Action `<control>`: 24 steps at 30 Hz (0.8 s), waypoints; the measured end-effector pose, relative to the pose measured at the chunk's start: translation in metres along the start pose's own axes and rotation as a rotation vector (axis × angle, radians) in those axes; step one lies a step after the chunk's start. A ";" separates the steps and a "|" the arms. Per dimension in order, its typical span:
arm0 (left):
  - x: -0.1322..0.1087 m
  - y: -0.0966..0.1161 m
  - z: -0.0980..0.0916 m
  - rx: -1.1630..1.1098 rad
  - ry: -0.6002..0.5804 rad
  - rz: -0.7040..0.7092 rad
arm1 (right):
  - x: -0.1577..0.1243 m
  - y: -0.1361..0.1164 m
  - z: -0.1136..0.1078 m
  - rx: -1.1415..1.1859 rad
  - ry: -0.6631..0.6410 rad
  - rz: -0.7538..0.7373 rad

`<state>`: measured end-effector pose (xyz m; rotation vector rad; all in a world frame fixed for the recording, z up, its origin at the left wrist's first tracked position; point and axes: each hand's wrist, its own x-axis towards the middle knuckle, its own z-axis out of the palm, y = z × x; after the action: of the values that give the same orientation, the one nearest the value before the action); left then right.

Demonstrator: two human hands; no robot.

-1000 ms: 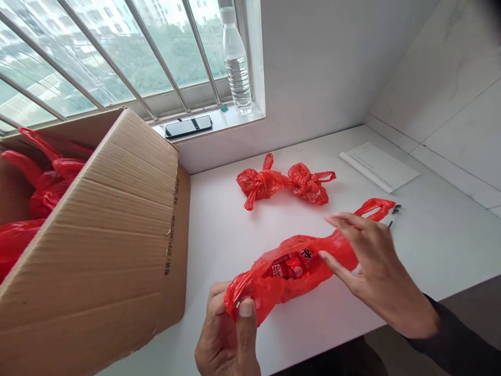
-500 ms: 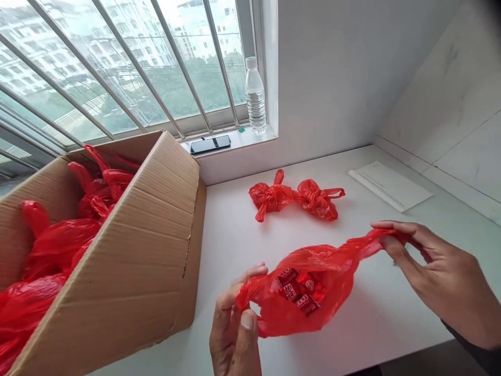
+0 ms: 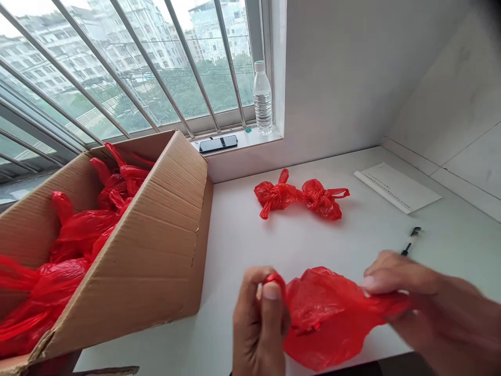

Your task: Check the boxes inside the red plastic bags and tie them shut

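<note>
A thin red plastic bag (image 3: 324, 313) is stretched between my two hands, low in the head view over the white table. My left hand (image 3: 262, 313) pinches one handle between thumb and curled fingers. On the other side, my right hand (image 3: 407, 292), a little blurred, grips the opposite handle. The bag's mouth is mostly folded over, so its contents are hidden. Behind it lie two knotted red bags, the left one (image 3: 276, 196) and the right one (image 3: 323, 198), touching each other.
To the left, a cardboard box (image 3: 156, 250) holds several red bags (image 3: 86, 230). A pen (image 3: 410, 241) and a white notepad (image 3: 399, 185) lie at the right. On the windowsill are a phone (image 3: 218, 143) and a water bottle (image 3: 263, 102).
Both hands have come lower with the bag, and its opening has folded over, covering the wrapped sweets seen before. The left hand has moved right. The pen is now uncovered.
</note>
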<state>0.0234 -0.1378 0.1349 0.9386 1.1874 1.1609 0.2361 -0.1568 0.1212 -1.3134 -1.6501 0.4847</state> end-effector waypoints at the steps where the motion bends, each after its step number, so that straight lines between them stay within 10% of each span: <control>1: -0.002 -0.002 0.001 0.044 -0.049 -0.058 | 0.003 -0.008 0.007 -0.010 -0.075 -0.021; 8: -0.011 -0.019 0.003 0.189 -0.348 -0.135 | 0.018 -0.023 0.027 0.085 -0.297 -0.024; 14: -0.009 -0.023 -0.009 0.410 -0.242 0.022 | 0.022 -0.018 0.017 0.001 -0.143 0.024; 24: -0.003 0.002 -0.004 0.265 -0.268 0.034 | 0.020 -0.027 0.020 0.135 -0.280 -0.087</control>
<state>0.0189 -0.1409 0.1371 1.2770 1.1250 0.8831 0.2047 -0.1433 0.1407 -1.1066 -1.8596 0.7409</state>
